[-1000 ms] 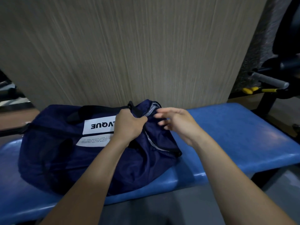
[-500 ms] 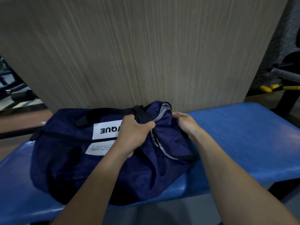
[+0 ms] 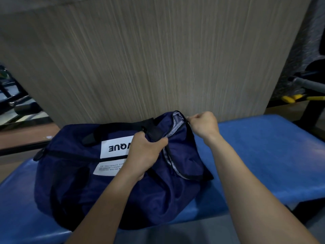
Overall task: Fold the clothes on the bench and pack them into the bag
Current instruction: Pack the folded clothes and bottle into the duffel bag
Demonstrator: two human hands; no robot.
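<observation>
A navy duffel bag with a white label and black straps lies on the blue padded bench. My left hand is closed on the bag's fabric and a black strap near its middle. My right hand pinches the far right end of the bag's opening, at the zipper end, where grey lining shows. The opening runs as a gap between my two hands. No loose clothes are visible on the bench; the bag's inside is hidden.
A tall wood-grain panel stands right behind the bench. Gym equipment with a grey bar and yellow parts sits at the right. Dark metal frames show at the left. Grey floor lies below the bench's front edge.
My right hand went from open fingers over the bag's right end to a pinch on the opening's far end and pulled it up and to the right. The left hand kept its grip.
</observation>
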